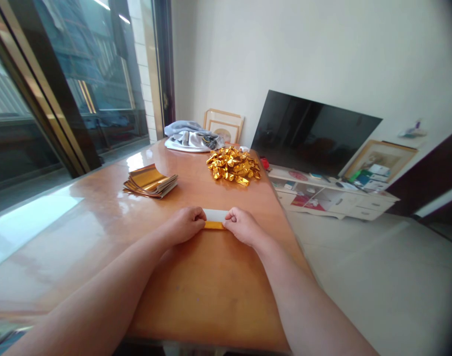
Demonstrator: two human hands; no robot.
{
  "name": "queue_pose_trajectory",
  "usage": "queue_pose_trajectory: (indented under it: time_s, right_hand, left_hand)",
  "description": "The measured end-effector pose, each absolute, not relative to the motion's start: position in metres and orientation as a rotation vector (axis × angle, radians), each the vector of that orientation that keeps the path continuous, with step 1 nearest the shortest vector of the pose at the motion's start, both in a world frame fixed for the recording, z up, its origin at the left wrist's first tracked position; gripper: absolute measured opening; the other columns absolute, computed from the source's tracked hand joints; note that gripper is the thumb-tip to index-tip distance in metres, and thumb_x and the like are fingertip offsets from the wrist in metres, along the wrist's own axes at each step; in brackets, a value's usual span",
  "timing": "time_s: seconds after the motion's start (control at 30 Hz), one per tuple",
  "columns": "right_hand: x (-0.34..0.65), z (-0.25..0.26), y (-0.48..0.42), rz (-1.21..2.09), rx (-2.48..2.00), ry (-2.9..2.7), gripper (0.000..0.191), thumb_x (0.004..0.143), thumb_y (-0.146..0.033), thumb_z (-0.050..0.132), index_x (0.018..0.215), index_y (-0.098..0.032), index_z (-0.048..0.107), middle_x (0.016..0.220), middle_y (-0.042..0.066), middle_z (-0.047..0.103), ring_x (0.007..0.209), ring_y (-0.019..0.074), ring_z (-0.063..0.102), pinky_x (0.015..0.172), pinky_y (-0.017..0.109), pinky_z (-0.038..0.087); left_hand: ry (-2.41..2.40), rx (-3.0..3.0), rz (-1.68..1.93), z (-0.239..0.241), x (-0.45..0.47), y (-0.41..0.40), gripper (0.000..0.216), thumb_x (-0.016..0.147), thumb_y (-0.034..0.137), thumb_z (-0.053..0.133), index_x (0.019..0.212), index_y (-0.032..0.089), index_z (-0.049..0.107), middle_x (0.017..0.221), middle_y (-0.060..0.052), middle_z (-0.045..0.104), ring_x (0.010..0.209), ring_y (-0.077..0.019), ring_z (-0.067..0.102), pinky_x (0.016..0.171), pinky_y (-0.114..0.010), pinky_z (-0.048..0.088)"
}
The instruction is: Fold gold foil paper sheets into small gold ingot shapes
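Observation:
A small sheet of gold foil paper (215, 219), white on its upturned side, lies partly folded on the wooden table (196, 287). My left hand (186, 224) pinches its left end with fingers closed. My right hand (241, 225) pinches the right end the same way. A stack of flat gold sheets (150, 181) rests to the left beyond my hands. Farther back sits a heap of folded gold paper pieces (233, 165).
Crumpled grey and white cloth (192, 137) lies at the table's far end by framed pictures (223, 125). A glass sliding door (63, 84) runs along the left. To the right stand a dark TV (315, 132), a low white cabinet (333, 195) and tiled floor.

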State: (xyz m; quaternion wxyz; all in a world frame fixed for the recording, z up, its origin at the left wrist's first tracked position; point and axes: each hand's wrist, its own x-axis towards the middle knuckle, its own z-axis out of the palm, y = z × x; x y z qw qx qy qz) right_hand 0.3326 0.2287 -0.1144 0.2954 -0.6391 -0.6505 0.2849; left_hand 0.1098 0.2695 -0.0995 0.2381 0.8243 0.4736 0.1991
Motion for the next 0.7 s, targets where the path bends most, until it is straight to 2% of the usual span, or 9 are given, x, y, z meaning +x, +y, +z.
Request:
queue_pose_trajectory:
  time_s: [0.27,0.7]
  right_hand:
    - [0.3317,-0.1122,0.227,0.709,-1.726,-1.748,0.011,0.079,-0.029,0.064,0.086,-0.022,0.061,0.077,-0.002,0.067,0.062,0.0121,0.055,0.053,0.021,0.034]
    - [0.332,-0.1157,0.2296,0.654,-1.766,-1.757,0.011,0.076,-0.026,0.066,0.086,-0.021,0.062,0.076,-0.002,0.067,0.062,0.0125,0.056,0.053,0.021,0.033]
  left_hand:
    - [1.336,2.285,0.519,-0.0962,0.1088,0.2666,0.014,0.077,0.03,0.056,0.08,0.02,0.066,0.075,-0.001,0.068,0.069,-0.0172,0.059,0.058,-0.026,0.036]
    - [1.25,2.241,0.501,-0.0994,0.1032,0.2694,0.014,0.076,0.022,0.053,0.084,0.02,0.065,0.078,0.001,0.069,0.069,-0.0161,0.06,0.059,-0.025,0.038]
